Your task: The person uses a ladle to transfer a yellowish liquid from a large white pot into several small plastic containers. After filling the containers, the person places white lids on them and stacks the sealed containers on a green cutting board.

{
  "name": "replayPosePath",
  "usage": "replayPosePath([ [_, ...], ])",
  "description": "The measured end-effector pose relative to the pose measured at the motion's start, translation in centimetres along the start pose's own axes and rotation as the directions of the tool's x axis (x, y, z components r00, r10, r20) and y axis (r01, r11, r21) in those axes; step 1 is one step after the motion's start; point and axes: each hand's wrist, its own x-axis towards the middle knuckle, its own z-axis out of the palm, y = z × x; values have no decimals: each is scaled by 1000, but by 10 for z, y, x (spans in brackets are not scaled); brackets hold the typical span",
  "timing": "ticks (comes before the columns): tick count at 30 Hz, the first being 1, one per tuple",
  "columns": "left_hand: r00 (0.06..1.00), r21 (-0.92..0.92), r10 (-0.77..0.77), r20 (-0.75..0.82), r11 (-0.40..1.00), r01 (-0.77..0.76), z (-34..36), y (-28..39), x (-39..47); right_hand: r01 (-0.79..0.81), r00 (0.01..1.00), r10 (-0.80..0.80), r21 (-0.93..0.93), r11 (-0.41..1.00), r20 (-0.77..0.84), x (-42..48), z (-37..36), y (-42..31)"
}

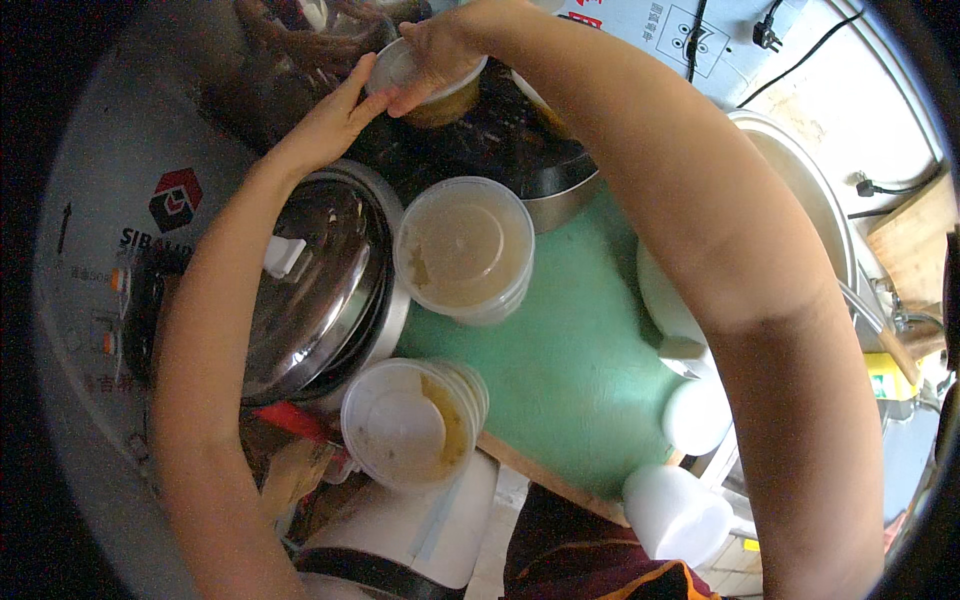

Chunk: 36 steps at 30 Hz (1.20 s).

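At the top of the view, a round lidded plastic tub (pixel 446 109) with brownish contents is between my hands. My left hand (pixel 337 126) grips its near left rim with thumb and fingers. Across the lid lies my right hand (pixel 444 56), its fingers curled at the rim. Below them stands a stack of lidded clear tubs (pixel 465 247), the top one with cloudy contents. Nearer to me, another stack of clear tubs (pixel 405 424) leans at the table's edge, with yellow-brown matter inside. A steel pot lid (pixel 330 300) with a white knob lies under my left forearm.
The tubs share a green tabletop (pixel 555 330) with wooden edging. A dark round pan (pixel 525 150) sits beyond. To the right are a large metal pot (pixel 795 157), white round containers (pixel 671 502) and power plugs (pixel 766 34). A white bin-like object (pixel 420 517) stands below.
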Motion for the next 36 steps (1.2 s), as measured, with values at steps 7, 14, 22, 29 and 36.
replayPosePath([
  [7,995,85,92,-25,992,-89,5,-37,7,328,763,-277,-19,945,-584,-74,-19,-37],
  [14,950,145,156,271,969,-201,-2,75,-58,174,899,-51,248,953,-434,-196,38,-81],
  [22,833,132,86,547,973,-187,12,102,-92,156,902,19,367,917,-431,-201,61,-85],
  [29,855,155,104,508,966,-209,15,100,-94,180,898,15,398,900,-439,-199,63,-88],
  [36,847,136,109,520,968,-208,11,95,-93,143,859,134,482,864,-495,-204,71,-90],
])
